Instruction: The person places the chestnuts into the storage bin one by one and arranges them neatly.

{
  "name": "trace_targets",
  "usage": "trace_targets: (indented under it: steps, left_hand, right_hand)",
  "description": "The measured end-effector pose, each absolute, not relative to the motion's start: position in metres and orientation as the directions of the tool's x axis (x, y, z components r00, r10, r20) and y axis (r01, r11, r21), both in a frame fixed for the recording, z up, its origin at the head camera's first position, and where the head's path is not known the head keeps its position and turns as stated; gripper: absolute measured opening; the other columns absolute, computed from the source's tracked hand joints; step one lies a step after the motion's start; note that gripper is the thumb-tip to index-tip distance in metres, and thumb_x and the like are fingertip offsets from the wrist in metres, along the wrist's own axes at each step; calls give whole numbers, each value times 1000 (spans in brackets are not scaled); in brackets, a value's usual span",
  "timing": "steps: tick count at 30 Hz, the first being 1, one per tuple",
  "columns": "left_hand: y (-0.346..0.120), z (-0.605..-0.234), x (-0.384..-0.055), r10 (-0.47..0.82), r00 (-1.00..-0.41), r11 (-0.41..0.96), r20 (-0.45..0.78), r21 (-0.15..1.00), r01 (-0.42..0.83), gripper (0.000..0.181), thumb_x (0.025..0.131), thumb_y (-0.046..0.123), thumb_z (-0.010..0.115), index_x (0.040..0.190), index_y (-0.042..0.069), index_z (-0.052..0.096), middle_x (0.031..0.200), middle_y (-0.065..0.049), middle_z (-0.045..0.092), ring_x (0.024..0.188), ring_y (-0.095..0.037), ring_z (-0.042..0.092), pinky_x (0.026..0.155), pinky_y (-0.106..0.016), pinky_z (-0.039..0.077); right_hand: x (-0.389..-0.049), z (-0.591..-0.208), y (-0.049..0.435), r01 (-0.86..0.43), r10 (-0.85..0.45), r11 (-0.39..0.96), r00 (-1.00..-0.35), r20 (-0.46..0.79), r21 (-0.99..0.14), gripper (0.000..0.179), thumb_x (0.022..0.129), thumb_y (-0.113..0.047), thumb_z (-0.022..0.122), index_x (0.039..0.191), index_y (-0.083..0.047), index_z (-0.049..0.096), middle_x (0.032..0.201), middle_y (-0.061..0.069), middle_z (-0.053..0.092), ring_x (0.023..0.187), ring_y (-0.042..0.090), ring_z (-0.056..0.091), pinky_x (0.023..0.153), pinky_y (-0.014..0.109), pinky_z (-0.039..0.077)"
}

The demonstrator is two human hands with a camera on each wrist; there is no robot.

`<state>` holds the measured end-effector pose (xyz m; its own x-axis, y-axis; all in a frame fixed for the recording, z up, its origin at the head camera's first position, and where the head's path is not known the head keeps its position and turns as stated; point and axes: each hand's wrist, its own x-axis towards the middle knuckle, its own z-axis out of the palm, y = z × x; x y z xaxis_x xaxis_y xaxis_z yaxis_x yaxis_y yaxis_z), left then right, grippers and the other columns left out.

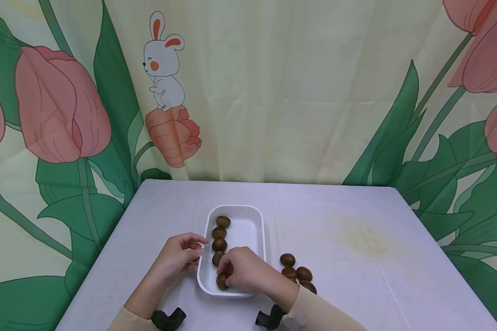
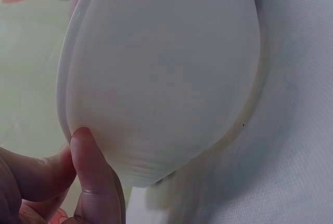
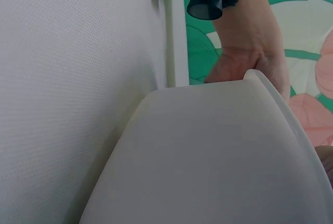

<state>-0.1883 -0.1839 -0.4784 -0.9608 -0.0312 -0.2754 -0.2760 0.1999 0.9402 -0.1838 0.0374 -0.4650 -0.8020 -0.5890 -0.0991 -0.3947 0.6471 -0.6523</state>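
A white tray (image 1: pixel 252 225) lies on the table with a column of several chestnuts (image 1: pixel 219 245) along its left side. My left hand (image 1: pixel 178 253) holds the tray's left edge; in the left wrist view its fingertips (image 2: pixel 86 146) lie against the rim and outer wall. Reaching over the tray's near part, my right hand (image 1: pixel 246 269) pinches a chestnut (image 1: pixel 229 269) near the lower end of the column. Its fingers partly cover that chestnut. The right wrist view shows mostly the tray's outer wall (image 3: pixel 208 151), and only a sliver of the right hand at the edge.
To the right of the tray, several loose chestnuts (image 1: pixel 304 274) lie in a group on the white-covered table (image 1: pixel 335 220), partly behind the right forearm. A curtain (image 1: pixel 273 92) printed with flowers and a rabbit hangs behind the table's far edge. Black wrist mounts (image 1: pixel 168 319) sit on both wrists.
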Motion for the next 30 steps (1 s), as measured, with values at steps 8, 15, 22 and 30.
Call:
trace_targets:
  steps: [8, 15, 22, 30]
  left_hand:
    - [-184, -478, -188, -37, -959, 205, -280, 937, -282, 24, 95, -7, 74, 115, 4, 78, 91, -9, 66, 66, -20, 64, 55, -29, 60]
    - [-184, -477, -187, -40, -960, 214, -278, 936, -280, 23, 95, -5, 74, 116, 5, 78, 92, -9, 66, 66, -21, 65, 55, -30, 60]
    - [-183, -477, -187, -41, -961, 222, -275, 935, -277, 23, 95, -5, 74, 116, 5, 78, 92, -9, 66, 67, -21, 64, 55, -29, 60]
    - [-183, -477, -187, -36, -960, 212, -279, 936, -280, 24, 95, -6, 74, 116, 4, 78, 91, -9, 66, 67, -21, 64, 55, -29, 59]
  right_hand:
    - [-182, -468, 36, -408, -544, 691, -837, -59, -597, 23, 73, -3, 88, 87, -19, 80, 72, -12, 63, 70, 2, 53, 68, 20, 47]
    - [-182, -473, 34, -382, -500, 712, -865, -43, -589, 18, 76, -13, 91, 83, -19, 76, 67, -14, 60, 66, 2, 53, 64, 21, 46]
    - [-184, -472, 33, -343, -489, 677, -871, -50, -651, 17, 79, -7, 89, 84, -16, 75, 65, -11, 61, 63, 3, 54, 60, 21, 46]
    - [-185, -473, 33, -315, -509, 619, -859, -61, -719, 17, 81, -2, 88, 85, -14, 76, 69, -11, 65, 67, 2, 57, 64, 20, 49]
